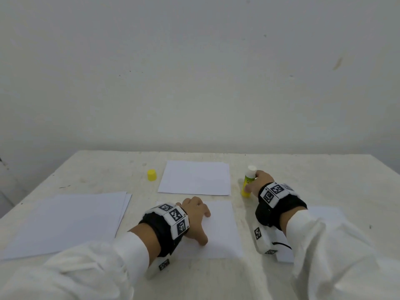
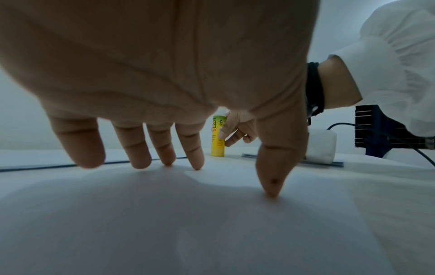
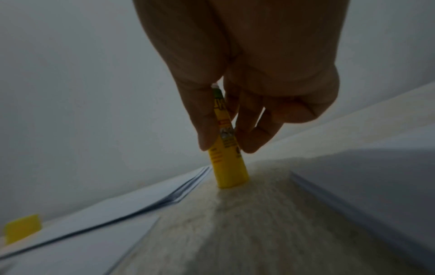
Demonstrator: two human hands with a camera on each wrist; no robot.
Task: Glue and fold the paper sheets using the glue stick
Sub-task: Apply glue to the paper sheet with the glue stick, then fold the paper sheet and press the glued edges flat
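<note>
Head camera looks forward and down over my table (image 1: 86,169) to the wall; left wrist camera sits low under my palm, facing along the fingers (image 2: 141,148), very near the sheet; right wrist camera likewise, tilted; all three share the glue stick (image 1: 247,185)

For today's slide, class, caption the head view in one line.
Right hand grips the uncapped glue stick upright on the table; left hand presses a sheet.

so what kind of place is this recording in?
Probably a bare indoor data-collection or craft bench, not a home desk: a plain white table against a blank wall, holding only paper sheets, a glue stick and its yellow cap.
</note>
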